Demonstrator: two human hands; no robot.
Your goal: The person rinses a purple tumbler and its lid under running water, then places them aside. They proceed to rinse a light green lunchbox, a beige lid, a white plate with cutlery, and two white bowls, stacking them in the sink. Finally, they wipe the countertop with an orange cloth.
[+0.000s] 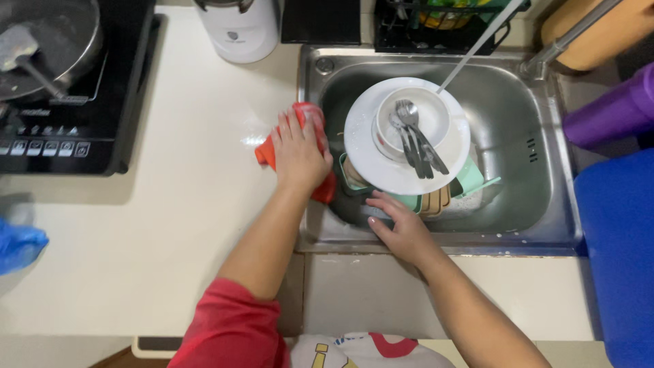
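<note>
A: What lies at the far left?
B: A blue object (19, 245) at the edge of the pale table (184, 204), and behind it a black cooktop (75, 116) bearing a grey pan (51, 41) with a spatula (24, 51) in it. A white appliance (240, 31) stands further right, at the back.

A: And the left hand?
B: The left hand (298, 155) lies flat, fingers spread, pressing a red-orange cloth (308, 116) onto the table right at the left rim of the steel sink (524, 136). It covers the cloth rather than clenching it.

A: What fills the sink?
B: A stack of dishes: a white plate (368, 150) on top, carrying a white bowl (429, 112) with metal spoons (415, 140) in it; pale green and beige ware (470, 180) shows beneath. A thin stream of water (477, 48) runs down from the tap (565, 41) onto the bowl.

A: The right hand?
B: The right hand (402, 228) rests at the near edge of the stack, fingers curled loosely against the lower dishes; whether it grips one cannot be told.

A: Farthest right?
B: A purple container (610, 112) and a blue object (616, 252).
</note>
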